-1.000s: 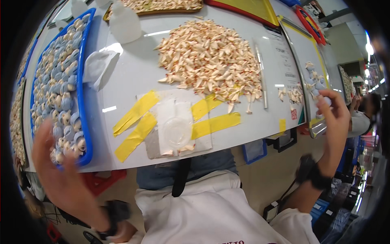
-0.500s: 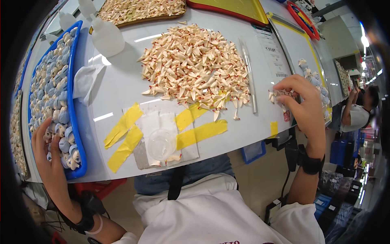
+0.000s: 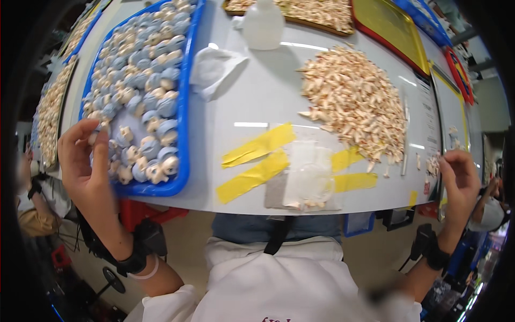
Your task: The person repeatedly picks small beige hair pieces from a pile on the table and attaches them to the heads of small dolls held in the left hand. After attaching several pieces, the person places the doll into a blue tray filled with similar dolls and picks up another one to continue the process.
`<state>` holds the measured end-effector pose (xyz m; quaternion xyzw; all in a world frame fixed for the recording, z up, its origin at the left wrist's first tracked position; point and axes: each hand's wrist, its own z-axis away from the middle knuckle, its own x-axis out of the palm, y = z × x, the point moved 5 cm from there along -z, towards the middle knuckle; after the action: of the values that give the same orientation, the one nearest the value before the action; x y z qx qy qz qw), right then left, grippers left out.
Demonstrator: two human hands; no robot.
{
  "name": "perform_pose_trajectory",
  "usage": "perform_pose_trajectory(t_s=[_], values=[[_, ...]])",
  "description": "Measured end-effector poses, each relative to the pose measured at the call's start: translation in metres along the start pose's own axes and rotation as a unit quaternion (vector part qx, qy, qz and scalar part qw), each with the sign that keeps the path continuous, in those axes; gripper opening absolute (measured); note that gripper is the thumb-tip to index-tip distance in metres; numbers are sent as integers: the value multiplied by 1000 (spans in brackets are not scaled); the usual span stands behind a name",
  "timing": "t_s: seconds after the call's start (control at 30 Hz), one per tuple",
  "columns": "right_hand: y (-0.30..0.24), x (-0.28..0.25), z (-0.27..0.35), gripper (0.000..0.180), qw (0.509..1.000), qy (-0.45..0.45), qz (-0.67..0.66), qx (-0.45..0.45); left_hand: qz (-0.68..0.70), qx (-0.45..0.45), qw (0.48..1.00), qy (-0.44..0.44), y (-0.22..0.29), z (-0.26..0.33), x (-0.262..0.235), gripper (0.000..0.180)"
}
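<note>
Small blue-and-cream pieces [image 3: 140, 96] fill the blue tray [image 3: 185, 107] at your left, on the worktop [image 3: 257, 102], and your left hand [image 3: 86, 161] is at the tray's near-left corner. The fingers are a bit apart and curled, thumb opposite the others, touching or nearly touching a piece at the edge; I cannot tell if they really pinch it. Your right hand [image 3: 456, 180] is at the right worktop edge, fingers bent together, near few loose beige bits [image 3: 432, 163]; if it holds sth, it's hidden.

Between the hands, close to your body, a clear plastic sheet [image 3: 306, 174] is fixed with yellow tape strips [image 3: 257, 161], prob. so it does not slide. Further, a big heap of beige parts [image 3: 354, 102] lies in easy reach of the right hand. A crumpled white bag [image 3: 214, 70] is beside the tray, and a white bottle [image 3: 263, 24] stands behind. At the far edge a yellow tray [image 3: 383, 21].
</note>
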<state>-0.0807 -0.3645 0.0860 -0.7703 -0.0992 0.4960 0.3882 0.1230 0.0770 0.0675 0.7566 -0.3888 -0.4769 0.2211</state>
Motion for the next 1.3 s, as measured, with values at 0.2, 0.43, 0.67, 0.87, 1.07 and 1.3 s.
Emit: perform_pose_trajectory(t_s=[0.2, 0.43, 0.67, 0.87, 1.07, 1.3], values=[[-34, 15, 11, 13, 981, -88, -159, -70, 166, 40, 985, -8, 28, 21, -1, 20], [-80, 57, 8, 15, 975, -104, -170, -97, 417, -29, 891, -179, 57, 64, 44, 35], [-101, 83, 2, 18, 960, -129, -233, -81, 503, -141, 816, -247, 72, 90, 73, 35], [-109, 98, 1, 14, 971, -137, -175, -86, 467, -19, 838, -280, 73, 91, 80, 33], [-115, 107, -1, 16, 961, -196, -135, -139, 431, -95, 839, -318, 69, 94, 77, 33], [-124, 124, 3, 13, 962, -220, -49, -153, 481, -62, 802, -350, 67, 96, 88, 36]])
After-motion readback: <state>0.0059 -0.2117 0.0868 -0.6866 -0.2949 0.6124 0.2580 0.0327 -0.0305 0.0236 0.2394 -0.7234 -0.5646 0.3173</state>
